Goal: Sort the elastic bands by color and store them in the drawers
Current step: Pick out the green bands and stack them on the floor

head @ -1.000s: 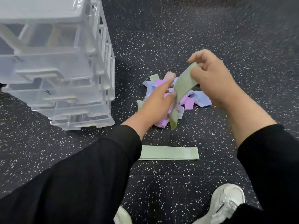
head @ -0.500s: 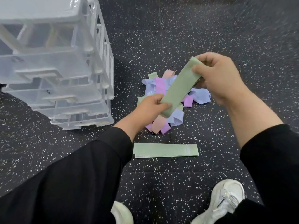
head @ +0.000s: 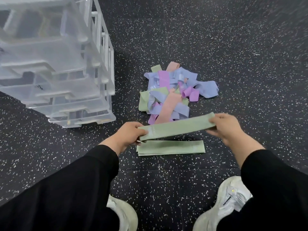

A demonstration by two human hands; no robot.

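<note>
I saw my left hand (head: 129, 135) and right hand (head: 224, 126) each pinching one end of a green band (head: 176, 127), fingers clamped, holding it stretched just above the green stack (head: 170, 147) on the speckled floor (head: 233, 47). Beyond it lay the mixed pile (head: 171, 95), with the clear drawer unit (head: 55, 64) standing left and two white shoes (head: 231, 200) below.

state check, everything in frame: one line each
held green band: stretched flat between both hands, above the stack
left hand: grips its left end
right hand: holds its right end
green stack: flat on floor
mixed pile: tangled, unsorted
drawer unit: upright; drawers look shut
</note>
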